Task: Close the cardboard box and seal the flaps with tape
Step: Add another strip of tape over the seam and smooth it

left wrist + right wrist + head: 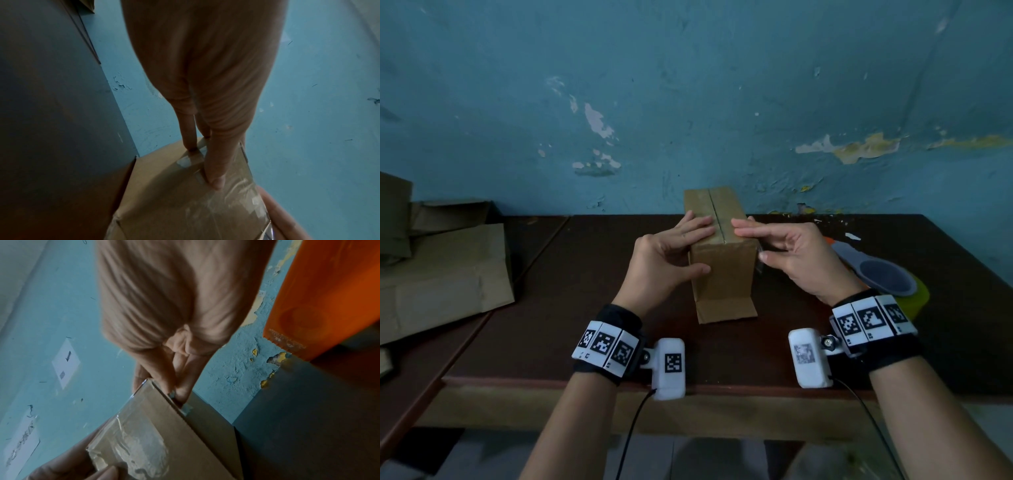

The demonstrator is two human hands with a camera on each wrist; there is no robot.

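A person's two hands press down the top flaps of a narrow cardboard box (720,270) standing upright on a dark brown table (571,308), against a peeling blue wall (688,102). The left hand (666,260) lays flat fingers on the left flap beside the centre seam, its thumb against the box's near face. The right hand (798,255) mirrors it, straight fingers resting on the right flap, thumb at the box's right edge. Neither hand curls round anything; both lie flat on the cardboard, fingertips close on either side of the seam. The wrist views show clear tape (226,211) already shining on the box's near face. A tape roll (893,281) sits on the table just right of the right wrist, with an orange object (329,296) near it. Flattened cardboard (445,274) lies at the left.
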